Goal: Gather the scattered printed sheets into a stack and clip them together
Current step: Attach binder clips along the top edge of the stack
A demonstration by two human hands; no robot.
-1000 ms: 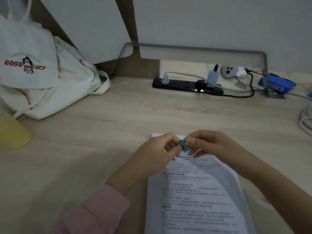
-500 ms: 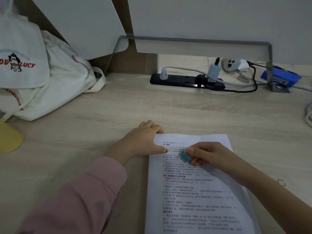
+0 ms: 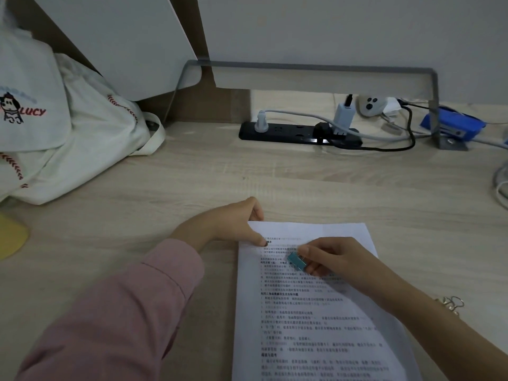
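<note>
A stack of printed sheets (image 3: 316, 325) lies on the wooden desk (image 3: 192, 188) in front of me, its top edge facing the wall. My left hand (image 3: 231, 224) grips the stack's top left corner, thumb on top of the paper and fingers curled over the edge. My right hand (image 3: 330, 257) hovers over the upper part of the page and pinches a small teal binder clip (image 3: 297, 261) between thumb and fingers. The clip sits over the text, not on the paper's edge.
White tote bags (image 3: 68, 138) fill the back left. A yellow object (image 3: 11, 237) sits at the left edge. A black power strip (image 3: 299, 133) with plugs and cables, and a blue stapler (image 3: 453, 126), lie along the back. Loose metal clips (image 3: 450, 303) rest right of the sheets.
Both hands held the clip together above the top edge a second ago. My left hand let go and moved to the stack's top left corner; my right hand carried the clip down over the page.
</note>
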